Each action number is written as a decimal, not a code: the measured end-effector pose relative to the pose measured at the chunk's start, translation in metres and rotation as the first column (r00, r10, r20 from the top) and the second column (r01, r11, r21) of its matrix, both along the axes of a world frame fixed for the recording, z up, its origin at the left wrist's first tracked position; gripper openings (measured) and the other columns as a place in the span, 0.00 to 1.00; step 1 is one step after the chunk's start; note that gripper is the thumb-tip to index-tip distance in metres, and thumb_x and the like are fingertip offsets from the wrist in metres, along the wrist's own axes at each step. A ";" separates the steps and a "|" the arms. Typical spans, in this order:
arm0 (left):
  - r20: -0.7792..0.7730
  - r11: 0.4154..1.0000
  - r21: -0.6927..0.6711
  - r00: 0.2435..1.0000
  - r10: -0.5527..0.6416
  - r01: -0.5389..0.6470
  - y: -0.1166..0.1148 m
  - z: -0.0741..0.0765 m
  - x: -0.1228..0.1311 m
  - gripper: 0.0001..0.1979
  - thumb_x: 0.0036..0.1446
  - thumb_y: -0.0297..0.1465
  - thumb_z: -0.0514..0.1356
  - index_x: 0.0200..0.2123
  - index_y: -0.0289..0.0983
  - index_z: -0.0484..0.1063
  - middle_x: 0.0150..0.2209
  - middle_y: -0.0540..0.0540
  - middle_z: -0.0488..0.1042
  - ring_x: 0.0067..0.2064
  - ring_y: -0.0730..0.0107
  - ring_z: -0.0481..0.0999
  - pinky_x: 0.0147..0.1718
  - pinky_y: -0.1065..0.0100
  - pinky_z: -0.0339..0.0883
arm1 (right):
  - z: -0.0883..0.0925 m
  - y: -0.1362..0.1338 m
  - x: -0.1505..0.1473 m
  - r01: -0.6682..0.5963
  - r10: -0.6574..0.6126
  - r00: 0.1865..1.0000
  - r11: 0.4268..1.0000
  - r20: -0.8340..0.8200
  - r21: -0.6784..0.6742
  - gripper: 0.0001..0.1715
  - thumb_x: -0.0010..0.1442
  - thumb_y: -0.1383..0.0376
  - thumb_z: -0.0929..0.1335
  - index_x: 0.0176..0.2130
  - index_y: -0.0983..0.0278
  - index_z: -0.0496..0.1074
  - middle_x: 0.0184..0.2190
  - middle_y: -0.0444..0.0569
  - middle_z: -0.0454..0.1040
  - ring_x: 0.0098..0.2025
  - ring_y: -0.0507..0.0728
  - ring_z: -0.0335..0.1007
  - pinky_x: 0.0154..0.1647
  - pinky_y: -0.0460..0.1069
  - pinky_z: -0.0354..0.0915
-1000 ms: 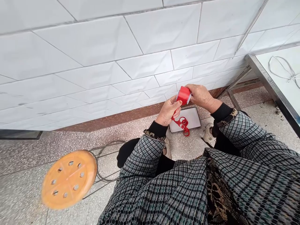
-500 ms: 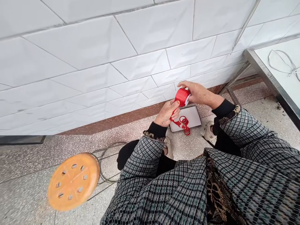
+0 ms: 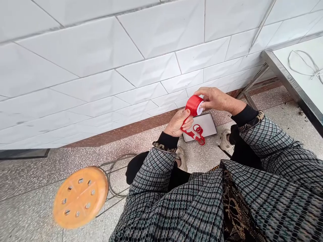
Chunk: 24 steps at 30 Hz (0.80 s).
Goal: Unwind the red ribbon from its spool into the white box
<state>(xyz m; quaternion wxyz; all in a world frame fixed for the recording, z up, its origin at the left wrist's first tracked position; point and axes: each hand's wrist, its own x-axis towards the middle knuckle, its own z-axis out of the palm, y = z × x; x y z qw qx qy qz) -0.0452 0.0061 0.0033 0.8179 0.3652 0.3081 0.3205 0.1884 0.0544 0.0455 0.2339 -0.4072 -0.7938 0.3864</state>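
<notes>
Got spool point(image 3: 193, 105) up off floor, ctr of scene. Gripping w/ L hand point(image 3: 178, 122) at near-left side: closed on it, pressing thumb to the red wrap, curling fingers below. Gripping w/ R hand point(image 3: 215, 101) at right end: partly open, reaching fingers over far side, setting thumb at white end. Progress, as far as visible: looks thickly wrapped, fairly tidy, so prob most of it on the spool. Not on it: loose ribbon point(image 3: 190, 134), running down from L hand, ending in a few curls. Prob a modest qty. Can't tell dir. (winding on vs. paying off) from this view. Seen overlapping white tray point(image 3: 209, 125) on floor, far side of lap; can't tell if touching or hanging above. Also in view: stool point(image 3: 80, 197) near left, table point(image 3: 311, 85) far right, both well apart from spool.
</notes>
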 end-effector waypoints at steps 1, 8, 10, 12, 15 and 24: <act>0.004 1.000 0.006 1.000 -0.001 0.001 0.000 0.001 0.000 0.40 0.43 0.60 0.80 0.21 0.38 0.60 0.14 0.60 0.56 0.14 0.87 0.49 0.12 0.79 0.44 | 0.000 0.000 0.000 -0.006 0.006 1.000 1.000 0.011 0.005 0.21 0.61 0.67 0.77 0.53 0.65 0.78 0.46 0.49 0.78 0.37 0.52 0.68 0.44 0.49 0.64; -0.006 1.000 0.024 1.000 -0.003 0.003 -0.004 0.004 0.005 0.41 0.41 0.61 0.80 0.21 0.39 0.59 0.12 0.60 0.56 0.13 0.86 0.51 0.11 0.79 0.46 | -0.015 0.009 0.002 -0.082 0.067 0.995 0.978 0.080 0.193 0.18 0.58 0.70 0.73 0.49 0.64 0.74 0.43 0.48 0.77 0.38 0.54 0.64 0.45 0.50 0.61; -0.010 1.000 0.018 1.000 0.017 -0.017 -0.005 0.004 0.007 0.40 0.41 0.61 0.81 0.22 0.39 0.59 0.13 0.60 0.57 0.13 0.87 0.51 0.11 0.80 0.46 | -0.019 0.010 0.001 -0.087 0.066 0.993 0.967 0.095 0.239 0.19 0.56 0.72 0.71 0.48 0.64 0.73 0.44 0.50 0.78 0.40 0.55 0.65 0.46 0.51 0.62; -0.015 0.999 0.014 0.999 0.036 -0.036 -0.005 0.004 0.008 0.40 0.40 0.60 0.81 0.23 0.39 0.60 0.13 0.61 0.57 0.13 0.87 0.50 0.11 0.80 0.46 | -0.022 0.010 -0.001 -0.079 0.055 0.994 0.962 0.098 0.261 0.21 0.55 0.72 0.70 0.49 0.64 0.73 0.45 0.51 0.78 0.41 0.56 0.66 0.47 0.51 0.62; -0.041 1.000 0.012 0.999 0.026 -0.025 -0.004 0.004 0.008 0.39 0.40 0.60 0.82 0.24 0.40 0.60 0.12 0.61 0.57 0.12 0.86 0.50 0.11 0.80 0.45 | -0.024 0.006 -0.003 -0.078 0.055 0.995 0.958 0.088 0.278 0.24 0.54 0.72 0.70 0.52 0.64 0.72 0.47 0.53 0.79 0.44 0.58 0.69 0.48 0.52 0.63; -0.061 0.998 0.001 0.996 0.068 -0.068 -0.007 0.005 0.013 0.39 0.39 0.59 0.82 0.24 0.39 0.61 0.13 0.61 0.58 0.13 0.87 0.51 0.11 0.80 0.47 | -0.022 -0.002 -0.009 -0.049 -0.008 0.980 0.958 0.197 0.283 0.28 0.57 0.75 0.66 0.56 0.64 0.73 0.54 0.55 0.80 0.50 0.61 0.74 0.52 0.52 0.65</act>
